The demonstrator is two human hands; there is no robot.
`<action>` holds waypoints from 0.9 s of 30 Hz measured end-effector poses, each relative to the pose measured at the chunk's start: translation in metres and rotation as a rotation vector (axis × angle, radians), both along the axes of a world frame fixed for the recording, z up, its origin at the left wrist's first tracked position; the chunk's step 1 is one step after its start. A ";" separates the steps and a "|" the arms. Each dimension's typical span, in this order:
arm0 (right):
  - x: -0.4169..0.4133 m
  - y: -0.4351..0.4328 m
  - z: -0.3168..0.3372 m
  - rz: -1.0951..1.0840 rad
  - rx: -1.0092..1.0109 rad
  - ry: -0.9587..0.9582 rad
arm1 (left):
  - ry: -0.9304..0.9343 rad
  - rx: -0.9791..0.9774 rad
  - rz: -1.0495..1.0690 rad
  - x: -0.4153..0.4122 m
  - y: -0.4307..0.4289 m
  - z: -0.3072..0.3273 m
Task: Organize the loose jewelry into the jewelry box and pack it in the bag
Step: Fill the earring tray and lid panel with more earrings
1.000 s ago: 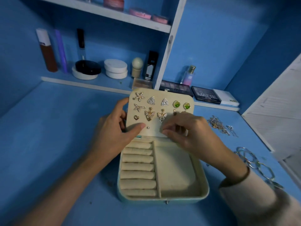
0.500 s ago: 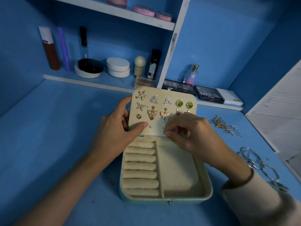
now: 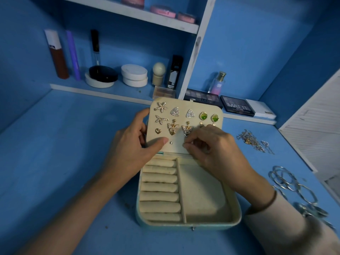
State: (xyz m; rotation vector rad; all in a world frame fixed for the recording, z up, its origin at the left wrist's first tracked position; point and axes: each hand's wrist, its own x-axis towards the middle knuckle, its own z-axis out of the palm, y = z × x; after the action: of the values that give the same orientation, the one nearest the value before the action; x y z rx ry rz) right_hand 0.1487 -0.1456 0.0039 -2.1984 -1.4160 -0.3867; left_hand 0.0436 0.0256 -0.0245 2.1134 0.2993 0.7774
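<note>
An open cream jewelry box (image 3: 233,219) lies on the blue desk, with ring rolls on its left side and an open compartment on its right. Its raised lid panel (image 3: 176,142) carries several pinned earrings: starfish, triangles, green stones, gold butterflies, a heart and a small stud (image 3: 171,143). My left hand (image 3: 132,150) grips the panel's left edge, thumb pressed on its front. My right hand (image 3: 213,150) pinches a tiny earring against the panel's lower right. No bag is in view.
Loose chains (image 3: 252,140) and silver bangles (image 3: 287,183) lie on the desk to the right. Cosmetics stand on the back shelf: a brown bottle (image 3: 57,57), compacts (image 3: 134,75), a perfume bottle (image 3: 218,83) and palettes (image 3: 237,107). A white slatted panel (image 3: 320,126) stands at far right.
My right hand has shifted slightly left and down along the panel's lower edge, still pinching the small earring. My left hand keeps its hold on the panel.
</note>
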 end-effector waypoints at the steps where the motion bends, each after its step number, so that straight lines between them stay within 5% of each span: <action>1: 0.000 0.000 0.000 0.004 0.000 -0.011 | 0.004 0.006 0.001 0.000 0.000 0.000; 19: 0.012 -0.039 0.006 -0.085 0.241 0.172 | 0.014 -0.012 -0.001 0.000 0.000 0.001; 27: 0.035 -0.074 -0.002 -0.234 0.001 0.230 | 0.018 0.001 0.009 0.001 -0.001 0.001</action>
State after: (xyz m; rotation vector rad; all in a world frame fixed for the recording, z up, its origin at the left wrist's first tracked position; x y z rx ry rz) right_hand 0.1841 -0.2197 0.0018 -2.3298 -1.0423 -0.2052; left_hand 0.0448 0.0251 -0.0236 2.1220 0.3189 0.7640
